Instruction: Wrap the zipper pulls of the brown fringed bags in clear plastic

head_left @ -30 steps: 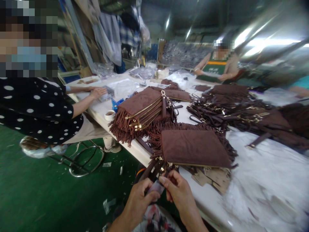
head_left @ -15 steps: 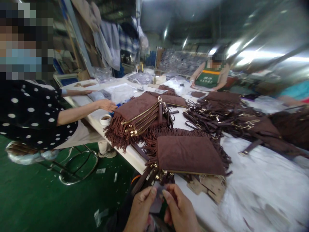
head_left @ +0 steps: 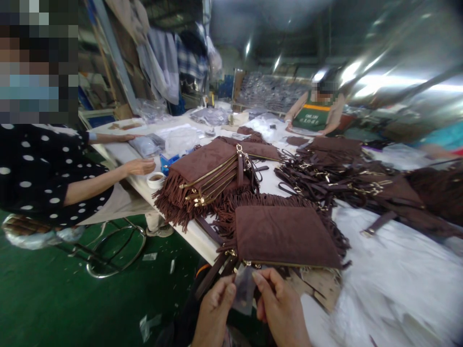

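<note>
My left hand [head_left: 214,311] and my right hand [head_left: 280,308] are at the bottom of the view, both pinching a small clear plastic bag [head_left: 244,291] between thumb and fingers. Just beyond them lies a brown suede fringed bag [head_left: 284,233] on the white table [head_left: 383,270], its gold zipper edge and straps toward me. Cardboard tags [head_left: 318,284] stick out from under it.
A stack of the same fringed bags [head_left: 206,176] sits farther back, with a heap of brown straps [head_left: 333,173] to its right. A seated person in a dotted top [head_left: 39,173] reaches toward a tape roll [head_left: 156,179]. Another person [head_left: 316,115] works at the far end.
My hands lifted slightly with the clear plastic bag, closer to the bag's zipper edge. The dotted-top person's hand drew back from the bag stack toward the tape roll.
</note>
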The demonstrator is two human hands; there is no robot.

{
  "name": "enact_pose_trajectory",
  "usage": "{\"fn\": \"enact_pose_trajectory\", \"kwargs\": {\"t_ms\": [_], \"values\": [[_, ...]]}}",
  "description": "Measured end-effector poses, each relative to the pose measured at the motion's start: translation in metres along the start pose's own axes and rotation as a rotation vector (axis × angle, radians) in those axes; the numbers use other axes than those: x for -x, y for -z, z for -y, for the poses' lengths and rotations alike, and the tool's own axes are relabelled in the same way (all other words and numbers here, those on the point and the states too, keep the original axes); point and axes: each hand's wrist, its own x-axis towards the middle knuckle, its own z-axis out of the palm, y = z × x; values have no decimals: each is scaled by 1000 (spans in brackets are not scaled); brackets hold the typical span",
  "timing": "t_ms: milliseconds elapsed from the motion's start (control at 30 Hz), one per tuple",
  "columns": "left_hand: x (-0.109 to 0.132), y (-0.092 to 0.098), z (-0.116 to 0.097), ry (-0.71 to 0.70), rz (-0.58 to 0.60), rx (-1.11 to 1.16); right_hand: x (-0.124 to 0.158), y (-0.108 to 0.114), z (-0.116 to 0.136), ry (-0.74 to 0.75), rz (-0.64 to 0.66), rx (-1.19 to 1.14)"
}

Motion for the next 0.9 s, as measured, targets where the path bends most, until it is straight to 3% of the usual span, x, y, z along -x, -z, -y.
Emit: {"fn": "enact_pose_trajectory", "kwargs": {"t_ms": [200, 433, 633, 900], "values": [[-8, 2, 9, 34, -6, 68, -5, 0, -2, -4, -5, -42], [-20, -10, 2, 1, -45, 135, -4, -3, 2, 58, -155, -44], [-27, -20, 0, 49, -166, 214, 0, -17, 1, 95, -286, -91], [-29, -31, -12, 37, -251, 114, -4, -27, -18, -103, -95, -555]]}}
